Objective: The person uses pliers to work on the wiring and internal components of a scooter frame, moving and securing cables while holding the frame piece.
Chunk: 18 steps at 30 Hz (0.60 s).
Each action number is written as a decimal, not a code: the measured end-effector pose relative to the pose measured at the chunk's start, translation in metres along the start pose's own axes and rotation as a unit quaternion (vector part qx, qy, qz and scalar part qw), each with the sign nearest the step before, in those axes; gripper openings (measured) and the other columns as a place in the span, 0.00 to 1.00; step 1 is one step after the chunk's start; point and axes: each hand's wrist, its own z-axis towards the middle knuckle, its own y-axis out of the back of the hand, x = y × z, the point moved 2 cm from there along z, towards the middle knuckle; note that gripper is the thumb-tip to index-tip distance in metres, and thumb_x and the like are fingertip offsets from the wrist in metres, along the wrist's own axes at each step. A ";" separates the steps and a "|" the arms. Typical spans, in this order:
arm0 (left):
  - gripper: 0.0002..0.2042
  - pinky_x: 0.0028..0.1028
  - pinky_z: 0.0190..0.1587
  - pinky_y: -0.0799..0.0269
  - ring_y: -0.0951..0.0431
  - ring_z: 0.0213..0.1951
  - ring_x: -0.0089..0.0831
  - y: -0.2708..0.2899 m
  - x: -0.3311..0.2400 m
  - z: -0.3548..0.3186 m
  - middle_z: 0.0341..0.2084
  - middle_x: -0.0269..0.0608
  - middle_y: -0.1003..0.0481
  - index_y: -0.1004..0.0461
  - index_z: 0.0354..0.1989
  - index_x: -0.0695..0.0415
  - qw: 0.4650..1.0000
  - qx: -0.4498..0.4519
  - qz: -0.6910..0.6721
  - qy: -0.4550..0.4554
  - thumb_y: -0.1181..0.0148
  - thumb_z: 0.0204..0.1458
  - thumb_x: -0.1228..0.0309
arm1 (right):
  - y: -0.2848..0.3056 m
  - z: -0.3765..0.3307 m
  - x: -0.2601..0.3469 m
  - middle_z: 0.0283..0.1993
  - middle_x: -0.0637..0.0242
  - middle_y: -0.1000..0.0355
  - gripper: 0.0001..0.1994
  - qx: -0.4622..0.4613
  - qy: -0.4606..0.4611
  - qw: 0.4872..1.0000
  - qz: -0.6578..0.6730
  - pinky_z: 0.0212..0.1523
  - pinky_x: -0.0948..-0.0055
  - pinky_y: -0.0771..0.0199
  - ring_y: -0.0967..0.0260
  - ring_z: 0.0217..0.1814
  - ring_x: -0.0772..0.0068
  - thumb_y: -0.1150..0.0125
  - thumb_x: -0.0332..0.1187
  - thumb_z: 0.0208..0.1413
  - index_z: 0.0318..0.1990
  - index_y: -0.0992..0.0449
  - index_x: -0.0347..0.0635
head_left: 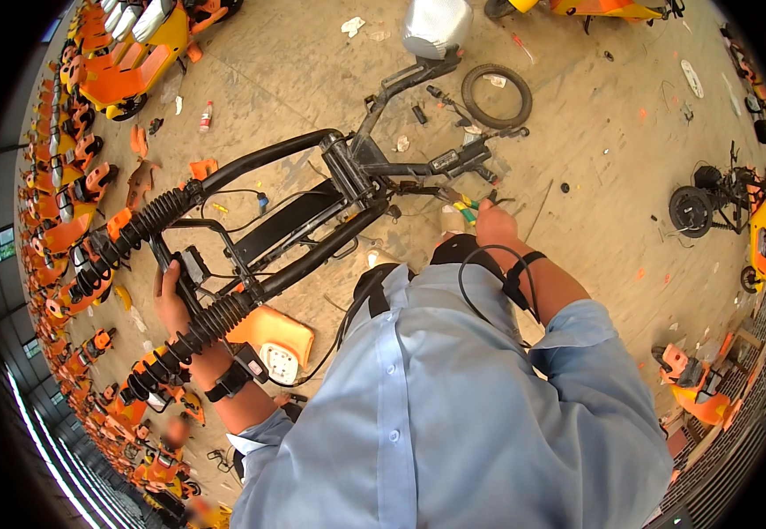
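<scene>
My right grip [494,225] is clasped round green-handled pliers [466,212], left grip [170,301] curled on the black frame [255,160] just ahead — mostly stripped, I'd judge — coil springs [215,324] and handlebars [407,168] yet to come off.

Frame [348,174]: painted metal, low gloss. Coil springs [168,214]: dark-coated metal. Pliers grips [467,212]: smooth plastic. Shirt [453,397]: matt cloth. Orange panel [275,329]: smooth plastic. Loose tyre [467,93]: matt rubber. Floor [594,97]: rough, dusty.
</scene>
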 end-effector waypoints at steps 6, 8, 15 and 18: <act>0.12 0.19 0.16 0.42 0.33 0.14 0.19 0.000 0.011 0.006 0.18 0.29 0.29 0.25 0.30 0.55 0.999 -0.042 0.031 -0.006 0.37 0.51 0.58 | -0.019 0.002 -0.016 0.39 0.54 0.26 0.17 0.039 0.009 0.997 0.062 0.38 0.61 0.21 0.23 0.41 0.56 0.39 0.38 0.53 0.44 0.36 0.38; 0.12 0.19 0.17 0.41 0.32 0.16 0.19 0.005 0.013 0.007 0.19 0.29 0.28 0.25 0.33 0.55 0.998 -0.038 0.044 -0.001 0.37 0.51 0.58 | -0.029 0.002 -0.019 0.36 0.50 0.26 0.17 0.016 0.014 0.996 0.085 0.36 0.59 0.22 0.23 0.38 0.51 0.39 0.32 0.51 0.43 0.37 0.36; 0.14 0.18 0.20 0.38 0.29 0.19 0.19 0.008 0.022 0.012 0.22 0.30 0.27 0.26 0.34 0.56 0.999 -0.039 0.025 0.019 0.37 0.50 0.58 | -0.067 0.001 -0.022 0.31 0.48 0.26 0.16 0.011 -0.013 0.990 0.143 0.34 0.56 0.22 0.23 0.34 0.47 0.40 0.30 0.49 0.41 0.38 0.34; 0.13 0.16 0.18 0.39 0.29 0.18 0.17 -0.008 0.018 0.000 0.21 0.30 0.25 0.26 0.34 0.55 0.999 -0.031 -0.002 0.020 0.37 0.51 0.58 | -0.073 -0.001 -0.019 0.33 0.45 0.26 0.16 0.024 -0.043 0.980 0.191 0.36 0.54 0.23 0.24 0.36 0.44 0.40 0.31 0.49 0.42 0.38 0.32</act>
